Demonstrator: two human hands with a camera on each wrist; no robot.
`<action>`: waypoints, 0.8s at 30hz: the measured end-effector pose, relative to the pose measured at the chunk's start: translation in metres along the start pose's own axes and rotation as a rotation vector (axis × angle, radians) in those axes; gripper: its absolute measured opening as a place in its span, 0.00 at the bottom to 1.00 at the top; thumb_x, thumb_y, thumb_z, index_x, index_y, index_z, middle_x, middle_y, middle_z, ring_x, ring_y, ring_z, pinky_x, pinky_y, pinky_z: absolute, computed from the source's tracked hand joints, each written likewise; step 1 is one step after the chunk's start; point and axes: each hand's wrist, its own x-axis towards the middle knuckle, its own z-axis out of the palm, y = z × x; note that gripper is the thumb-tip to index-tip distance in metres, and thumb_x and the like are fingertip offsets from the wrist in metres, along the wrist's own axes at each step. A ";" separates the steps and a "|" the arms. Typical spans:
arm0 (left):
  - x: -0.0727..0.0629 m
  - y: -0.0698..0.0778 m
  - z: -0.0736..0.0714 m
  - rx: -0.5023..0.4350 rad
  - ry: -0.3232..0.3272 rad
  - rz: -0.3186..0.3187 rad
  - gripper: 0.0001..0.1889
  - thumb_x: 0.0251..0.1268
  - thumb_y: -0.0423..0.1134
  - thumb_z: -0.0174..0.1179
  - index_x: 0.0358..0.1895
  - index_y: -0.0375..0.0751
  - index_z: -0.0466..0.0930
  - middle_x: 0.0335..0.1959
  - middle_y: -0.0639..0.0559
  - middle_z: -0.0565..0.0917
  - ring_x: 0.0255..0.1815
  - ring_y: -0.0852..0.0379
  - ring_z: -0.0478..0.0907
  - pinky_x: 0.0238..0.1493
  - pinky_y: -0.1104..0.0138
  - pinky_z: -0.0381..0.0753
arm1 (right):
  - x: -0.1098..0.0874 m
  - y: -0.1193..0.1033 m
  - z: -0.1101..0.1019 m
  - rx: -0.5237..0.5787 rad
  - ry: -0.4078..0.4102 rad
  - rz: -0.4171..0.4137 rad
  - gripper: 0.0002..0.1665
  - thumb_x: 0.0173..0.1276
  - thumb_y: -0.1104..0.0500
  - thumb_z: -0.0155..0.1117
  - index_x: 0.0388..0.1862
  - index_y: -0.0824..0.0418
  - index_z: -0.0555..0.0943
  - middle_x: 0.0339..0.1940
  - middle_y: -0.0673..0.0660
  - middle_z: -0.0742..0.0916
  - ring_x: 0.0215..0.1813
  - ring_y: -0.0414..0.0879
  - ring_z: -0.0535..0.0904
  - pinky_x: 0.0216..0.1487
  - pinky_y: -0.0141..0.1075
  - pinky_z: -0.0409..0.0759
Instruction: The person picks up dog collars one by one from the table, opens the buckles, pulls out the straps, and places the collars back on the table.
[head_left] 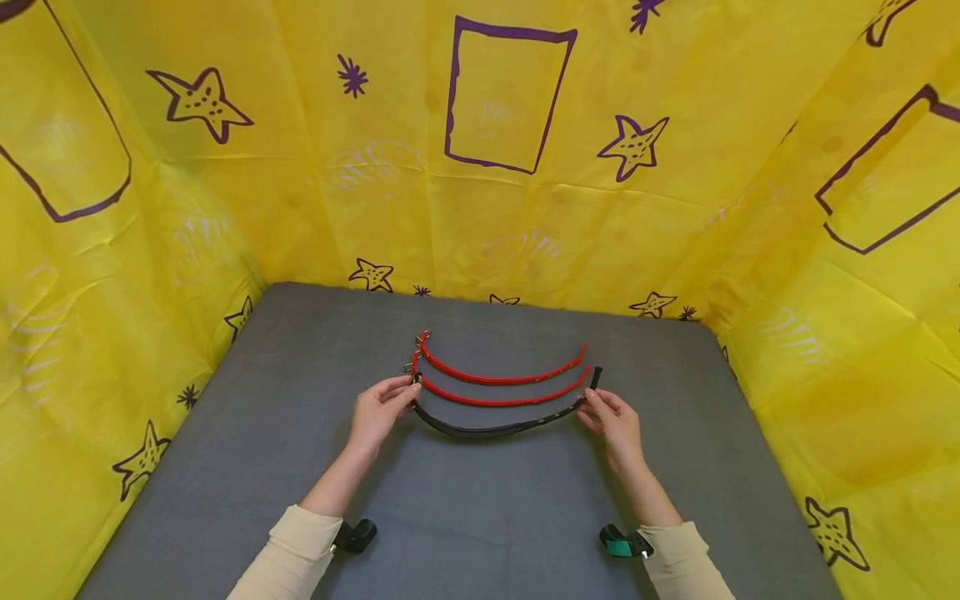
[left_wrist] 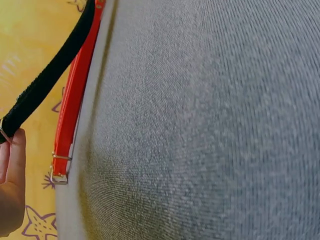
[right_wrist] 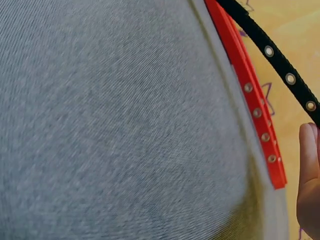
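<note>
A black collar [head_left: 480, 432] with metal eyelets sags in a curve between my two hands. My left hand [head_left: 378, 410] pinches its buckle end; in the left wrist view those fingers [left_wrist: 18, 155] are at the metal buckle. My right hand [head_left: 615, 421] pinches the other end near the tip, and the right wrist view shows the collar's row of eyelets [right_wrist: 290, 78] leading to the fingers. Just beyond, a red collar [head_left: 502, 402] lies curved on the table, its buckle at the left. Farther back lies a second red collar [head_left: 495, 381], curved the same way.
The grey cloth-covered table [head_left: 480, 517] extends around the collars. Yellow fabric walls [head_left: 300, 225] with drawn starfish rise at its back and both sides. Dark straps [head_left: 355, 537] sit at both wrists, beside the cream sleeves [head_left: 288, 554].
</note>
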 end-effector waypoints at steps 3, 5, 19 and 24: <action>0.002 -0.001 -0.003 0.008 -0.002 -0.023 0.21 0.60 0.36 0.70 0.54 0.27 0.80 0.42 0.43 0.87 0.34 0.64 0.84 0.38 0.70 0.84 | 0.001 0.003 -0.004 0.008 0.003 0.019 0.08 0.69 0.62 0.64 0.41 0.66 0.77 0.31 0.50 0.88 0.33 0.41 0.85 0.47 0.41 0.83; 0.003 -0.003 -0.004 0.011 -0.004 -0.038 0.22 0.59 0.36 0.70 0.54 0.27 0.80 0.41 0.43 0.87 0.34 0.64 0.84 0.38 0.69 0.84 | 0.002 0.005 -0.007 0.016 0.008 0.028 0.07 0.69 0.62 0.65 0.40 0.65 0.78 0.30 0.51 0.88 0.33 0.42 0.85 0.47 0.41 0.83; 0.011 -0.011 -0.015 0.056 0.022 -0.121 0.20 0.58 0.37 0.71 0.50 0.26 0.81 0.40 0.41 0.87 0.29 0.60 0.85 0.36 0.68 0.85 | 0.008 0.010 -0.015 -0.114 0.044 0.112 0.24 0.68 0.55 0.67 0.49 0.75 0.76 0.28 0.51 0.87 0.33 0.41 0.85 0.41 0.35 0.84; 0.015 -0.015 -0.019 0.085 0.019 -0.151 0.22 0.57 0.39 0.71 0.49 0.25 0.81 0.38 0.41 0.87 0.28 0.61 0.85 0.34 0.68 0.84 | 0.010 0.011 -0.018 -0.175 0.045 0.137 0.27 0.68 0.55 0.66 0.53 0.78 0.75 0.28 0.53 0.87 0.31 0.40 0.85 0.38 0.33 0.84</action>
